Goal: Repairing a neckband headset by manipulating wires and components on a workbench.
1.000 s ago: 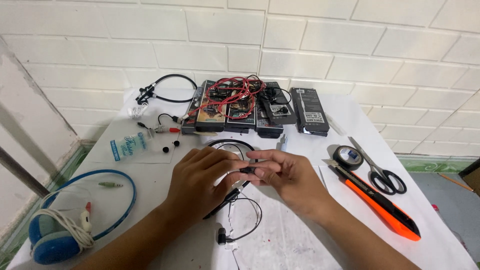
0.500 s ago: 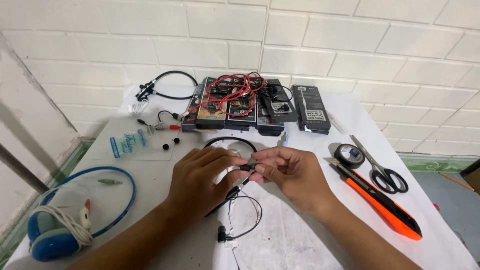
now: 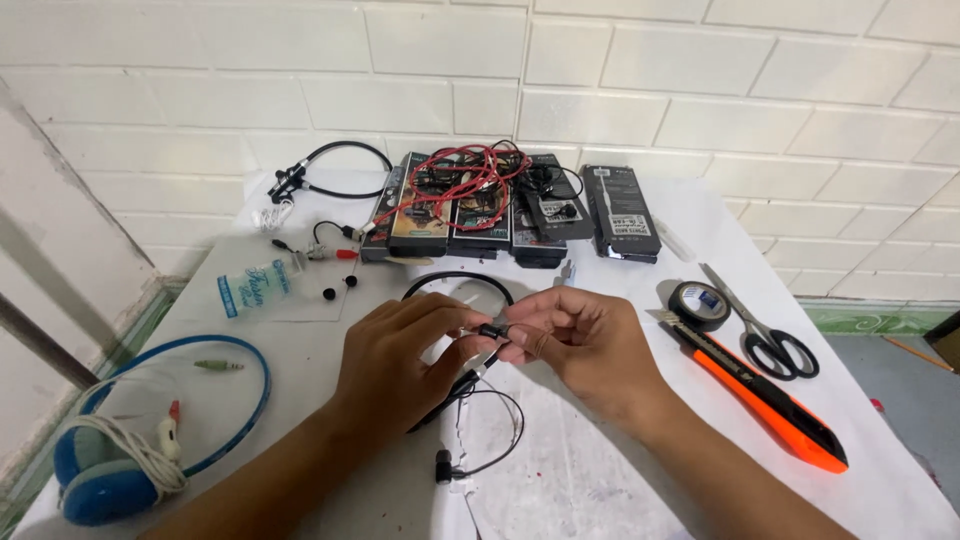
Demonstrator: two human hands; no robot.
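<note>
Both the left hand and right hand pinch a small black earphone module mid-table, its thin black cable trailing toward the near edge. Orange utility knife, black-handled scissors and black tape roll lie rightward.

Head cam, looks down/forward, close over table, toward wall.

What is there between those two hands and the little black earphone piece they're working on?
Nothing visible. Both the left hand and the right hand already pinch the small black earphone piece with their fingertips, above the white table. Its thin black cable hangs below, not between them.
</note>
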